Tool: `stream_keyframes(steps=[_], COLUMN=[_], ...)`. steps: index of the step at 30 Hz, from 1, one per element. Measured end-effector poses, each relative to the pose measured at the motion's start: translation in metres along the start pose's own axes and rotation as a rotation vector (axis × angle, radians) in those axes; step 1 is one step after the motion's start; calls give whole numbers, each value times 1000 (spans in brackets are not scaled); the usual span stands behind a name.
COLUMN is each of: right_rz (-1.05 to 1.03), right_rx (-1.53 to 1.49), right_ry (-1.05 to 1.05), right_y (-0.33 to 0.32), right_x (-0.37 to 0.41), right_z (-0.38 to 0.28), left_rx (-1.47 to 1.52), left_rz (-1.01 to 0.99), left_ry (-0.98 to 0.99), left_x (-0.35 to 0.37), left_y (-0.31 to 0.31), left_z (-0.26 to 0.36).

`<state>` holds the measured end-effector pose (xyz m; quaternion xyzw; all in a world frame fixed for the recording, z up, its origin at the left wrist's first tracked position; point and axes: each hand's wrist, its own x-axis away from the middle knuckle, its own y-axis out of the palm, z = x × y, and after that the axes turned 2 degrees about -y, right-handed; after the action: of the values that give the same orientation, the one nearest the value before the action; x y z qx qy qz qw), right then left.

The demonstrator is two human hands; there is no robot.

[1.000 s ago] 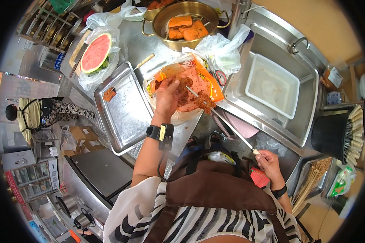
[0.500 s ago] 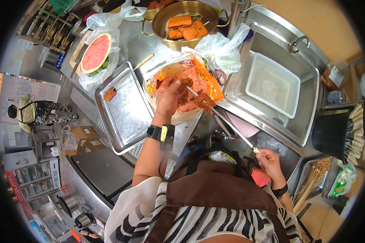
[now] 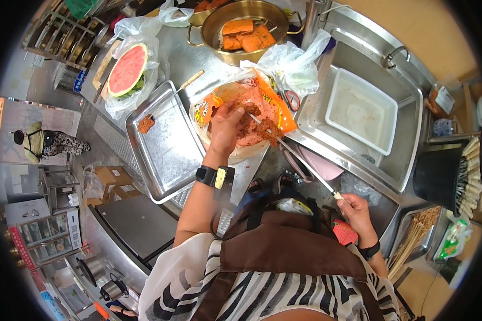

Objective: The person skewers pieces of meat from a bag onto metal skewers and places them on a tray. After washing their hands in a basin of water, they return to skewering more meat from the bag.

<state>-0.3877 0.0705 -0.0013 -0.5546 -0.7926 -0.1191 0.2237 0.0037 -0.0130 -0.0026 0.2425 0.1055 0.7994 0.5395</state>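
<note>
A long metal skewer (image 3: 308, 167) slants across the front of the counter. Its pale wooden handle is pinched in my right hand (image 3: 356, 213). Red marinated meat (image 3: 268, 131) is threaded near its far end. My left hand (image 3: 225, 127) is closed on more marinated meat (image 3: 247, 111) at the skewer's tip, and the fingers partly hide it. Beneath lies an open orange-printed plastic bag (image 3: 277, 101) with red sauce and more meat in it. To the left, a steel tray (image 3: 168, 144) holds one small meat piece (image 3: 145, 124), and a wooden-handled skewer (image 3: 190, 80) rests over its far rim.
A brass pot (image 3: 211, 33) with orange blocks stands at the back. A cut watermelon (image 3: 127, 69) sits at the left. Scissors (image 3: 291, 100) lie beside the bag. On the right, a sink (image 3: 409, 99) holds a white tub (image 3: 361, 109). Another person (image 3: 43, 142) is in the background.
My left hand has shifted slightly to the right along the meat. The skewer and right hand are nearly still. The person in the background has moved a little to the left.
</note>
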Motion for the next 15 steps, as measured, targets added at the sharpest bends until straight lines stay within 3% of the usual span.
stream_keyframes(steps=[13, 15], right_rz=[-10, -10], right_rx=[-37, -43], right_ry=[5, 9], right_y=[-4, -5], right_x=[1, 2], right_z=[6, 7], left_rx=[105, 130], left_rz=[34, -46], left_ry=[-59, -116], left_x=[-3, -6], left_y=[-8, -14], left_z=[-8, -11])
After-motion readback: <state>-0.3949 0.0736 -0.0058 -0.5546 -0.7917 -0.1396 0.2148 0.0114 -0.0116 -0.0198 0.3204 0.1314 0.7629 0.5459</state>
